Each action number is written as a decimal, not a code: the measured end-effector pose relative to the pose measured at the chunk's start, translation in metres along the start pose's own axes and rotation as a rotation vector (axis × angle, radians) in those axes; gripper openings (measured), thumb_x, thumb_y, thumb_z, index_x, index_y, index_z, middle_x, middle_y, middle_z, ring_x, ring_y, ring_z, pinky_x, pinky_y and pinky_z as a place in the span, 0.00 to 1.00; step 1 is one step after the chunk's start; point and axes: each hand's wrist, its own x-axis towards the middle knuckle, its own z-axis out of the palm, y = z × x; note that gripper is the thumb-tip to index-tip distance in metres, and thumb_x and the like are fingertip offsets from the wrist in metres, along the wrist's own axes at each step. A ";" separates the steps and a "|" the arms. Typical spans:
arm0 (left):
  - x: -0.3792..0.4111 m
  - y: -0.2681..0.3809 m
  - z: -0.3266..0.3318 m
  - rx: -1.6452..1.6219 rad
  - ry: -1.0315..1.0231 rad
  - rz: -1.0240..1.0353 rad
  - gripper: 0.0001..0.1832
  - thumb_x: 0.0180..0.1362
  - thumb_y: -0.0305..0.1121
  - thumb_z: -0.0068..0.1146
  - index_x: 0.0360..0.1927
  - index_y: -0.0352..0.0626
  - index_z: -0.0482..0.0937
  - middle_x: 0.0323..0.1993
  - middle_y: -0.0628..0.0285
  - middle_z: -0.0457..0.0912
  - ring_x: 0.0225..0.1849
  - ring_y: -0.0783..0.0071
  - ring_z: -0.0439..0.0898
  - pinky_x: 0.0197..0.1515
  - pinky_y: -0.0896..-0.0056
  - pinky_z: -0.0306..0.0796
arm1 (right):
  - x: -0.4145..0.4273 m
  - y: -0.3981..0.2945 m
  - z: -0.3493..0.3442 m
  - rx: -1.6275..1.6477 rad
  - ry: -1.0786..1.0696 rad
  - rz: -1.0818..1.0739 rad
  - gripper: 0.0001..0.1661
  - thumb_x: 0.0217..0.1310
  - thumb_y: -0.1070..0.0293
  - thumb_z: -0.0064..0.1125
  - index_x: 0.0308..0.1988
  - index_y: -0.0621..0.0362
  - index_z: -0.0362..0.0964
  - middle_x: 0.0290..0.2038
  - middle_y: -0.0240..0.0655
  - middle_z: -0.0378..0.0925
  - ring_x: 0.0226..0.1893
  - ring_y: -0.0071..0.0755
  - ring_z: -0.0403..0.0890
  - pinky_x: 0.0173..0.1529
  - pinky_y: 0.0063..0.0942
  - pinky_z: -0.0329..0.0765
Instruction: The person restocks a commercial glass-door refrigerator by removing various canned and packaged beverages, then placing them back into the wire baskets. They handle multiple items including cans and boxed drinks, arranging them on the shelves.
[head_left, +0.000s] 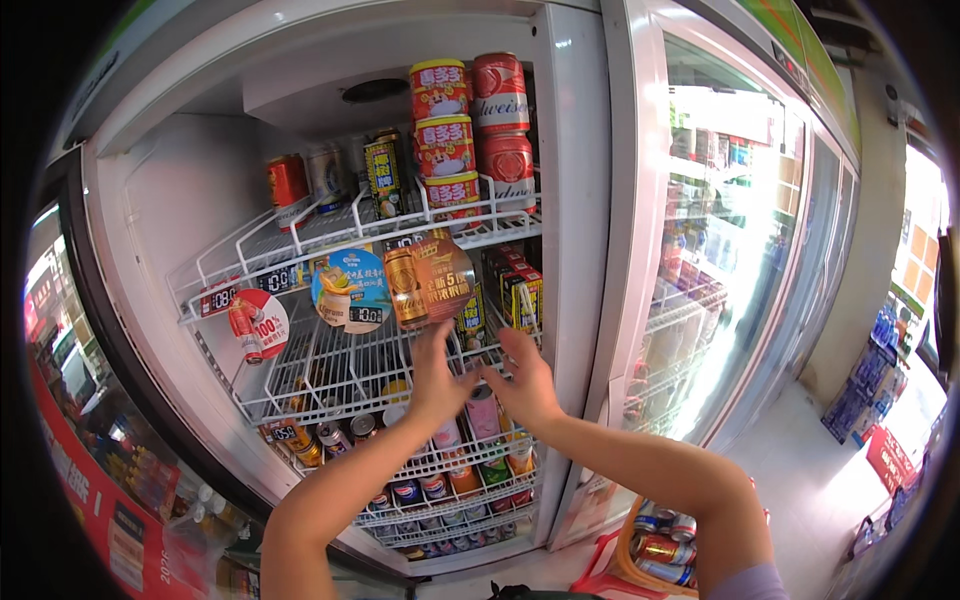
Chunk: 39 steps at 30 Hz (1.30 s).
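Observation:
Both bare hands are raised before the second wire shelf (322, 409) of an upright drinks fridge. My left hand (439, 379) has its fingers spread just below a round brown beer tag (442, 281); nothing shows in it. To its right, my right hand (525, 379) is also empty, with fingers apart and its thumb close to the left one. Beyond the hands, black-and-yellow cartons (517, 289) stand on this shelf's right side. The shelf above holds stacked red cans with yellow lids (442, 146), large red-and-white Budweiser cans (501, 94) and a red can (287, 184).
Lower wire shelves hold rows of drink cans (409, 491). A round blue Corona tag (351, 289) and a red-and-white tag (259, 326) hang at the shelf fronts. The fridge's right frame (577, 225) stands beside a glass door (697, 225). An orange basket of cans (626, 551) is at lower right.

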 end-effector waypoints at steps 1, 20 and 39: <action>-0.010 0.011 -0.003 -0.011 -0.006 0.012 0.45 0.47 0.27 0.65 0.68 0.39 0.53 0.60 0.48 0.66 0.62 0.53 0.66 0.61 0.52 0.61 | -0.006 -0.009 -0.008 0.052 -0.019 -0.047 0.30 0.57 0.80 0.55 0.59 0.63 0.58 0.59 0.43 0.66 0.61 0.39 0.69 0.60 0.34 0.71; 0.194 -0.039 -0.209 -0.094 0.344 -0.261 0.44 0.44 0.29 0.70 0.62 0.34 0.55 0.45 0.53 0.75 0.45 0.64 0.77 0.46 0.67 0.73 | 0.165 -0.186 0.047 0.004 -0.040 -0.510 0.27 0.54 0.77 0.57 0.55 0.65 0.59 0.52 0.48 0.72 0.54 0.44 0.75 0.54 0.35 0.74; 0.222 -0.044 -0.196 0.048 -0.061 -0.461 0.43 0.37 0.38 0.70 0.57 0.32 0.62 0.39 0.45 0.82 0.42 0.53 0.83 0.43 0.62 0.76 | 0.285 -0.153 0.129 -0.733 0.060 0.048 0.44 0.42 0.57 0.67 0.54 0.71 0.58 0.48 0.54 0.75 0.47 0.51 0.80 0.50 0.40 0.77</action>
